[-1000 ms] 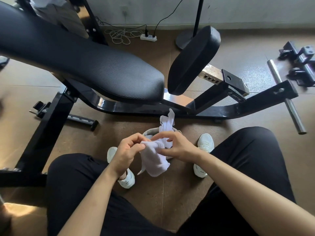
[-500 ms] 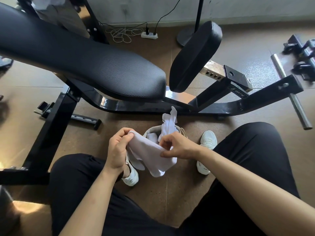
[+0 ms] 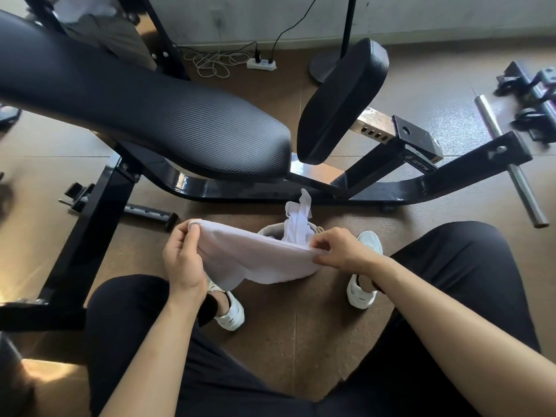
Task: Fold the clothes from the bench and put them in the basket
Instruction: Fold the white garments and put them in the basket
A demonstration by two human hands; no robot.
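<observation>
Stretching between both hands, the white garment hangs just above the basket on the floor in front of the bench, sagging in the middle. It looks light, thin and limp, so it is best held taut by its edge or corners. The left hand grips one end with curled fingers; the right hand pinches the other. A second ago the hands were close together and the cloth bunched; now they are spread and it is drawn out.
</observation>
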